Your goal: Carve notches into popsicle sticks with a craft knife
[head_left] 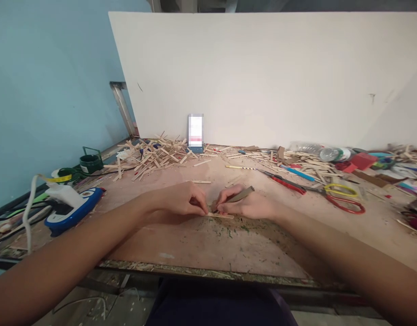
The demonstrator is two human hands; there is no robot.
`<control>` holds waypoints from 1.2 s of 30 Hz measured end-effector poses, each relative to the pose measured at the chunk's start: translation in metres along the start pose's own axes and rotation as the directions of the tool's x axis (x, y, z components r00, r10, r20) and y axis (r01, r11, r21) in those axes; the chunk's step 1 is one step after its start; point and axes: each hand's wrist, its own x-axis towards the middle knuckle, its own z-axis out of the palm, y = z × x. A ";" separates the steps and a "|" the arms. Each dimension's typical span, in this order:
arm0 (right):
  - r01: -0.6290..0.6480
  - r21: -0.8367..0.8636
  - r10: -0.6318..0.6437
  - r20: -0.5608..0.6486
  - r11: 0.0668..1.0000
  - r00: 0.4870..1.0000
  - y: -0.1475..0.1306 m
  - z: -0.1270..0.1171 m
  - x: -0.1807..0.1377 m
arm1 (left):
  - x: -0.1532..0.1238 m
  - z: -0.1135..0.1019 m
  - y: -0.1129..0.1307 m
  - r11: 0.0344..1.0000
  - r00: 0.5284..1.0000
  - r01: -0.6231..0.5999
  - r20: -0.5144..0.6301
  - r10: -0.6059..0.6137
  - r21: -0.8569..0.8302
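A pale wooden craft stick [225, 216] lies flat on the table in front of me. My left hand [188, 198] is closed in a pinch at the stick's left end. Just above the stick, my right hand [244, 203] grips a grey-olive pen-shaped tool [241, 194], held slanted. The tool's lower end is hidden among the fingers, so its exact kind does not show. Small dark green crumbs [232, 233] are scattered below the stick and the right hand.
A heap of craft sticks [157, 156] lies at the back left, near an upright phone [195, 131]. Red-and-yellow-handled scissors [344, 203], a pencil [240, 167] and a plastic bottle [335, 154] are to the right. A blue power strip [75, 210] sits left.
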 end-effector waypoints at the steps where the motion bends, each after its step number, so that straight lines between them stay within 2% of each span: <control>1: -0.001 -0.003 0.001 0.000 1.000 1.000 0.001 0.001 0.000 | -0.001 -0.001 0.001 1.000 1.000 -0.011 0.009 0.011 0.015; 4: -0.010 0.001 0.010 -0.026 1.000 1.000 0.003 0.006 -0.003 | -0.005 -0.001 0.003 0.998 0.999 -0.009 0.035 0.007 0.061; 12: 0.017 0.056 -0.006 -0.190 0.998 0.982 0.009 0.022 -0.016 | -0.008 -0.002 0.018 0.973 0.998 -0.032 0.051 0.021 0.229; 20: 0.048 0.064 -0.035 -0.197 0.997 0.980 0.010 0.020 -0.016 | -0.010 -0.003 0.023 0.944 0.997 -0.062 0.059 0.045 0.325; 36: 0.063 0.062 -0.049 -0.212 0.996 0.976 0.005 0.019 -0.015 | -0.010 -0.004 0.025 0.927 0.997 -0.069 0.064 0.048 0.370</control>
